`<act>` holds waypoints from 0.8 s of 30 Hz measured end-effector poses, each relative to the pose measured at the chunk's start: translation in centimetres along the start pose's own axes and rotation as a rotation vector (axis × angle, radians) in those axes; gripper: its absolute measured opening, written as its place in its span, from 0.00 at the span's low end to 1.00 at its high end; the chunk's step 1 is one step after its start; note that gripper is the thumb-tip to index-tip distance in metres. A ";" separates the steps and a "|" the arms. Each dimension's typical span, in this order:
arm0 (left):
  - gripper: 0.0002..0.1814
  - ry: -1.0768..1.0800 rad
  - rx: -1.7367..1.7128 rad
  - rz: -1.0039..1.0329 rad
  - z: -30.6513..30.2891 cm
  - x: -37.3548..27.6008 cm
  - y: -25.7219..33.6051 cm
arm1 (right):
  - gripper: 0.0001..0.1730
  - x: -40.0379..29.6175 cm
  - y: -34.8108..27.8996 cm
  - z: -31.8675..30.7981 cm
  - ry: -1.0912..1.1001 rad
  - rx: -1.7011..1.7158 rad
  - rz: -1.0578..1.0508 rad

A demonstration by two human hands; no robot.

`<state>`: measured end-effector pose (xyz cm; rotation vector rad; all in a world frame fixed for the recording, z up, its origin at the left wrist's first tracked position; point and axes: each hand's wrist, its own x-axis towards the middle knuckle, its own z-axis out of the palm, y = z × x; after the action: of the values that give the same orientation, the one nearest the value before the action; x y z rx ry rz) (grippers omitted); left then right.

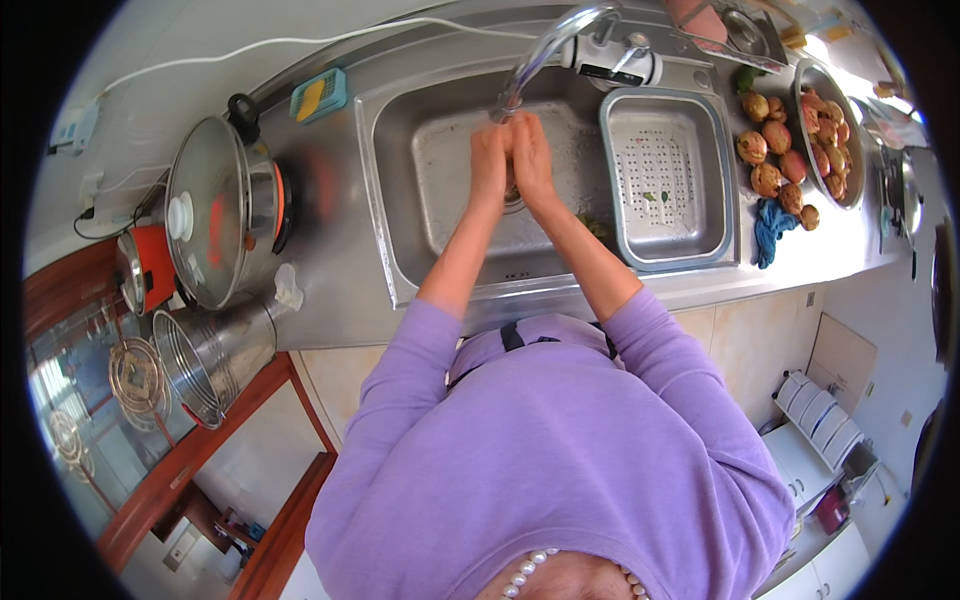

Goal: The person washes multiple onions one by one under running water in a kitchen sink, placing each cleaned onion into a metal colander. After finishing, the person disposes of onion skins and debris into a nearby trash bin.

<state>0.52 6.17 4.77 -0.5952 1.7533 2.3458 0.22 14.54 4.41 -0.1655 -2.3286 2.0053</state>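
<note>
Under the spout of a chrome faucet [555, 37], my left hand [489, 161] and my right hand [531, 157] are pressed close together. They are over the large basin of a stainless steel sink [442, 217], above its drain. The fingers are blurred, and no object shows between the palms, though their inner sides are hidden. Right of my hands, a perforated metal colander tray [634, 210] with a grey-blue rim sits in the sink and holds a few green leaf bits. Some greens [594, 225] lie in the basin beside the tray.
Several reddish-brown round fruits or vegetables [776, 136] lie on the right counter, beside a metal bowl [855, 180] full of more. A blue cloth [766, 232] lies near them. At left are a lidded pan [202, 217], a steel pot [251, 337] and a turquoise soap dish [334, 88].
</note>
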 end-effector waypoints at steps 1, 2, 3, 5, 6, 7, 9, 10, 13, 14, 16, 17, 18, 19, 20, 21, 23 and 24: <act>0.21 0.023 0.079 0.019 0.2 -0.2 -0.4 | 0.21 0.0 0.0 0.1 0.005 0.029 0.084; 0.20 0.008 0.177 -0.004 0.4 -0.3 -0.5 | 0.21 0.0 -0.2 0.1 0.080 0.082 0.171; 0.16 -0.012 0.019 -0.038 0.3 -0.1 -0.6 | 0.20 -0.2 -0.3 0.2 0.074 0.150 0.226; 0.16 0.012 -0.439 -0.112 0.0 0.2 -0.7 | 0.19 -0.7 -0.9 0.1 0.039 -0.006 0.089; 0.15 -0.034 -0.548 -0.198 -0.5 0.4 -0.7 | 0.19 -1.2 -1.2 -0.2 -0.093 -0.118 0.067; 0.15 -0.094 -0.657 -0.246 -1.4 1.0 -0.4 | 0.18 -1.6 -1.4 -0.9 -0.054 -0.157 -0.056; 0.16 -0.087 -0.754 -0.321 -2.6 2.2 -0.9 | 0.17 -2.2 -1.3 -3.7 -0.098 -0.260 -0.190; 0.17 -0.016 -0.744 -0.348 -3.1 2.5 -1.5 | 0.15 -2.0 -0.8 -5.5 -0.042 -0.124 -0.087; 0.23 -0.003 -0.677 -0.342 -3.8 3.0 -3.8 | 0.11 0.7 3.2 -13.3 0.226 -0.310 -0.125; 0.22 -0.023 -0.652 -0.348 -4.0 3.1 -4.3 | 0.11 2.4 5.1 -15.9 0.257 -0.475 -0.117; 0.22 -0.108 -0.643 -0.405 -4.4 3.3 -4.7 | 0.11 4.4 9.0 -19.7 0.198 -0.611 -0.033; 0.22 -0.172 -0.658 -0.454 -4.5 3.3 -4.5 | 0.11 5.3 10.6 -20.9 0.146 -0.723 -0.064; 0.22 -0.221 -0.693 -0.504 -4.6 3.3 -4.3 | 0.11 6.1 11.9 -21.8 0.111 -0.836 -0.055; 0.22 -0.405 -0.830 -0.565 -4.7 3.2 -4.0 | 0.12 6.6 13.0 -22.4 0.069 -0.946 -0.059; 0.23 -0.580 -0.989 -0.623 -4.7 3.0 -3.7 | 0.10 7.2 13.7 -22.9 -0.014 -0.954 -0.023; 0.24 -0.645 -1.070 -0.628 -4.6 2.7 -3.5 | 0.09 7.4 14.0 -22.9 -0.030 -0.985 -0.037; 0.25 -0.405 -0.928 -0.522 -4.0 2.1 -3.5 | 0.08 7.7 14.0 -22.7 -0.082 -1.082 -0.004; 0.27 -0.298 -0.836 -0.451 -3.6 1.9 -3.7 | 0.08 7.7 13.9 -22.3 -0.076 -1.185 -0.026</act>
<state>0.88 3.72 -0.13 -0.6011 0.3996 2.5556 -4.27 39.39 -6.18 -0.0956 -3.1628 0.3797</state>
